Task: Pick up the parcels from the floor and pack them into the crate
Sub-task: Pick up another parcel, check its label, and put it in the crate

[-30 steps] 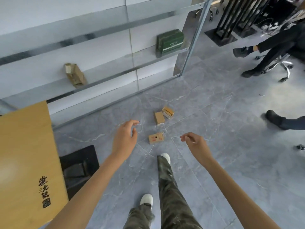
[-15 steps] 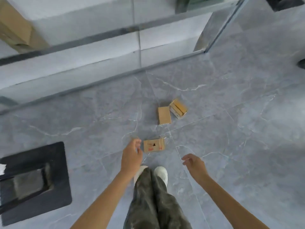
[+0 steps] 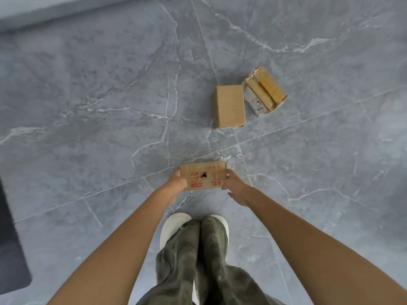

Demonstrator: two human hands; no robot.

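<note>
A small cardboard parcel with red print [image 3: 203,176] lies on the grey floor just ahead of my feet. My left hand [image 3: 175,183] grips its left end and my right hand [image 3: 233,183] grips its right end. Farther off sit two more parcels: a plain brown parcel [image 3: 230,106] and, touching its right side, a taped parcel with a white label [image 3: 264,91]. No crate is in view.
The grey marble-look tiled floor [image 3: 110,106] fills the view. A black mat or base [image 3: 11,249] lies at the left edge. A pale wall base [image 3: 44,9] runs along the top left. My legs and white shoes [image 3: 174,225] stand below the parcel.
I have bent down closer to the floor. Both hands have come in and taken hold of the printed parcel, one at each end. The shelves and table have left the view.
</note>
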